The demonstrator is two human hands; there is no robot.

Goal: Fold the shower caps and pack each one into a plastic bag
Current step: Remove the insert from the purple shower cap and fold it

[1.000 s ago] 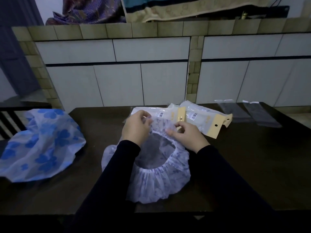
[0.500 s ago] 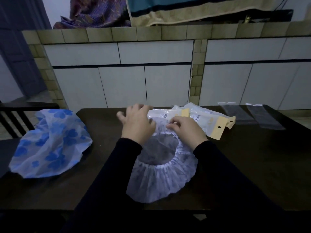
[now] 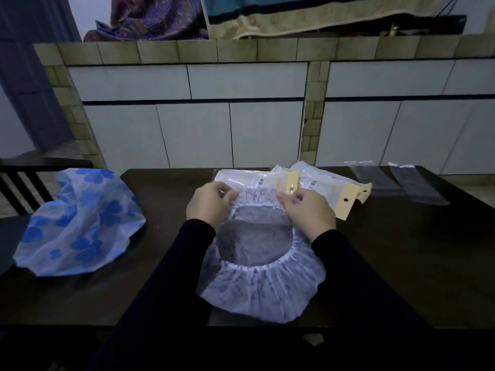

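So the pale shower cap (image 3: 261,287) lies opening-up on the dark table (image 3: 401,263), right at the near edge. Both hands pinch its far rim along the elastic: left hand (image 3: 210,207) on the left part, right hand (image 3: 308,212) on the right, fingers curled onto the plastic. Just behind them sit a few packed bags (image 3: 316,183) with yellow header cards. Off to the left there's a blue flowered cap (image 3: 77,220), and two empty clear bags (image 3: 396,183) lie at the far right.

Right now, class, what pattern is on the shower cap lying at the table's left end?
Blue flower shapes on translucent white shower cap, clearest in the head view.
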